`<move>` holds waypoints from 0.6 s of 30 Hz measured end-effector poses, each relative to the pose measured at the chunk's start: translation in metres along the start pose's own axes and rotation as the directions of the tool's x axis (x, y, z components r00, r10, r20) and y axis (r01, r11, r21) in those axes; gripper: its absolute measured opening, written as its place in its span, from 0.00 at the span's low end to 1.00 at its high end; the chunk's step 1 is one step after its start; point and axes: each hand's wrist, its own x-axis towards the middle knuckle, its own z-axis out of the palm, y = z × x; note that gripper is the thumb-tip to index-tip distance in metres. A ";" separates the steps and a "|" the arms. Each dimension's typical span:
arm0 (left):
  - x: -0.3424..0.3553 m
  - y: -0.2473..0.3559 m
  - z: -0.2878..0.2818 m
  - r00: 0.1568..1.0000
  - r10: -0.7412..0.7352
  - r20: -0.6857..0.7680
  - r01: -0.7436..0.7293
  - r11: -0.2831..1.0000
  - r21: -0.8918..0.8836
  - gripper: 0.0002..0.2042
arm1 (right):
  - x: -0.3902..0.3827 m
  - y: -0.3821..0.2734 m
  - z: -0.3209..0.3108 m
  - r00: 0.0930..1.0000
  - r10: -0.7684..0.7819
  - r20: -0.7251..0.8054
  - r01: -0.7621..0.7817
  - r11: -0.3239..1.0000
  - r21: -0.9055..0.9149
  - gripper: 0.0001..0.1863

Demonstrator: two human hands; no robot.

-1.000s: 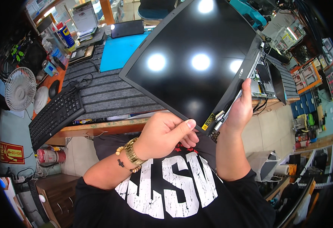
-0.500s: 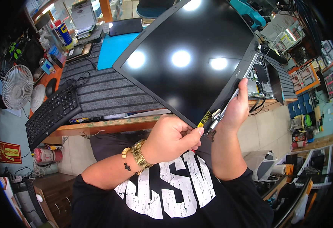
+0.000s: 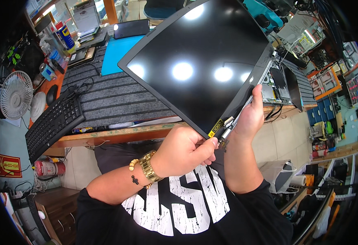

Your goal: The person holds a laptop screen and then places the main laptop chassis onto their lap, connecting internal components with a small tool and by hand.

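Note:
A laptop screen assembly with a dark panel and black bezel is held tilted above the bench, with bright lamps reflected in it. My left hand pinches its near corner between thumb and fingers, beside a yellow-and-black sticker. Along the right-hand edge, my right hand supports the screen, its thumb pointing up; its other fingers are hidden behind. A metal hinge and a loose cable end stick out near the sticker. To the right lies an opened laptop base with its inner parts showing.
A grey ribbed mat covers the bench, with a black keyboard at its left edge. A white fan and a mouse stand farther left. Behind the screen are a phone and a blue sheet.
The screen assembly has shifted slightly left and tilted a little, so the lamp reflections have moved across it. Both hands keep their holds.

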 end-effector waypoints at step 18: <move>0.000 0.018 -0.046 0.706 0.686 -0.176 -0.620 0.718 0.316 0.39 | -0.029 0.019 0.009 0.710 0.417 0.567 -0.621 0.750 0.226 0.19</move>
